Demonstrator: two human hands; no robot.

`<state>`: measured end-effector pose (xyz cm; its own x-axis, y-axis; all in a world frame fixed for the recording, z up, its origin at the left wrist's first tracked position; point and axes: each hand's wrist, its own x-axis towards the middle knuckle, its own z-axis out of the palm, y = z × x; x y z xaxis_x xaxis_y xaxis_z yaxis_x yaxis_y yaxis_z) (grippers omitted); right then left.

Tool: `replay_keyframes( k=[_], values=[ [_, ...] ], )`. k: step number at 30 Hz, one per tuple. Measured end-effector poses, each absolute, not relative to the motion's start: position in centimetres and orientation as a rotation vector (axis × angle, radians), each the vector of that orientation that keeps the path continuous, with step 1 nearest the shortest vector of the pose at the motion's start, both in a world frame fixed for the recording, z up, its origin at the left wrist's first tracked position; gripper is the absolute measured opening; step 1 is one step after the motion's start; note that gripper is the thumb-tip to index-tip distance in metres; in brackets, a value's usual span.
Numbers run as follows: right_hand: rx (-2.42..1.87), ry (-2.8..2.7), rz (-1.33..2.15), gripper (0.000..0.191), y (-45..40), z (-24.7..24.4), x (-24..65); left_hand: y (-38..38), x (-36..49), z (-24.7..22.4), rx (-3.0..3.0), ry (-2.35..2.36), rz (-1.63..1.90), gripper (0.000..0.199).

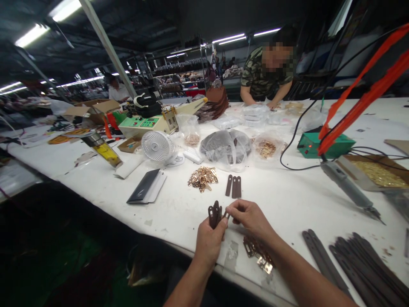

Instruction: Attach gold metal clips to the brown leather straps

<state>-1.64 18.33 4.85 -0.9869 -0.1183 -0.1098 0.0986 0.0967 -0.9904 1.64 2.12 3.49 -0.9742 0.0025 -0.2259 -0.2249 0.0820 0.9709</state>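
My left hand (208,243) is closed around a small bunch of dark brown leather tabs (214,213) with slots near their ends, above the front edge of the table. Right beside it, my right hand (251,218) pinches the end of one tab (226,213) at the side of the bunch. Three similar brown tabs (234,186) lie flat just beyond my hands. A pile of gold metal plates (203,179) is behind and left of them. More gold metal plates (263,263) lie under my right forearm, partly hidden by it.
Long dark straps (361,260) lie at the right front. An electric screwdriver (349,185) hangs tilted near a green box (327,143). A notebook (146,186), white fan (157,146) and bagged parts (226,148) stand around. A co-worker (268,72) bends over the far side.
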Motion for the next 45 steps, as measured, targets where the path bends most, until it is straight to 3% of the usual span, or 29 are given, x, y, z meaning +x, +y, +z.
replay_keyframes(
  k=[13,23,36,45],
  values=[
    [0.051,2.293,-1.748,0.023,18.7,7.3,-1.6,3.2,2.7,2.9,-0.084,2.54,1.892,0.031],
    [0.192,2.473,-1.529,0.027,24.9,8.6,-7.0,2.5,2.6,2.7,-0.096,2.396,1.933,0.036],
    [0.259,2.604,-1.5,0.02,26.9,3.9,-15.8,2.6,2.3,3.1,-0.121,2.367,1.898,0.039],
    [0.185,2.863,-1.213,0.017,26.6,3.9,-16.3,2.7,2.2,2.7,-0.122,2.383,1.897,0.037]
  ],
)
